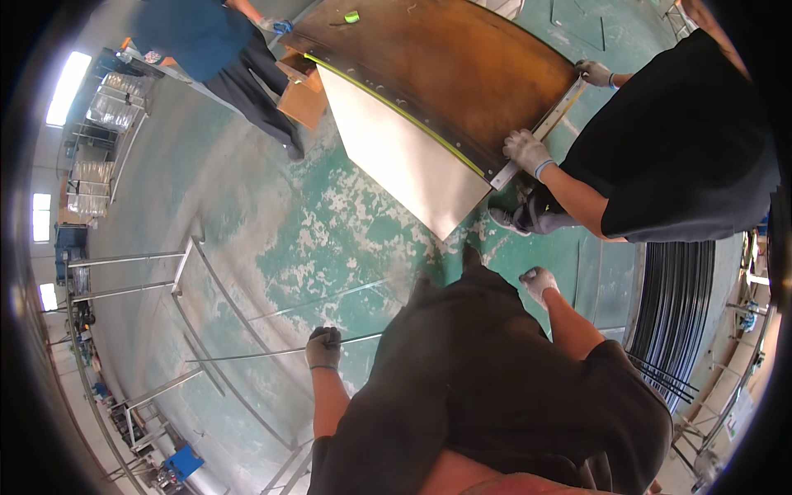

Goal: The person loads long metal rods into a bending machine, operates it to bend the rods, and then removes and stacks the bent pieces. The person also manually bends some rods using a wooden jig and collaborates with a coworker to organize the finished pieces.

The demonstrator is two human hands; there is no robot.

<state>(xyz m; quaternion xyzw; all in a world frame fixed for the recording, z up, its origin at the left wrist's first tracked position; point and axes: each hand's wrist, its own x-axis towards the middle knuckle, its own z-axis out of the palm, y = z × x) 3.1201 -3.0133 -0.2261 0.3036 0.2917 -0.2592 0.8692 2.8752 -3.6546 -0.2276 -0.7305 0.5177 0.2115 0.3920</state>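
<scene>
My left hand [322, 348], in a pale glove with dark fingertips, is closed beside my left thigh. A thin metal bar [247, 356] lines up with that fist on both sides; I cannot tell whether the fingers grip it or it passes beneath. On my other side, my gloved right hand [539, 285] is curled into a fist with nothing visible in it. Ahead, a co-worker's gloved hands [528, 153] touch a flat metal strip [549, 124] along the right end of a large brown-topped table [437, 66]. Below the table's near edge hangs a white sheet [404, 157].
A second person [194, 41] stands at the table's left end, near a cardboard box [304, 103]. Metal frame rails [186, 268] stand on the worn green floor at left. A stack of long dark strips [675, 289] lies at right. A green tape measure [352, 16] rests on the table.
</scene>
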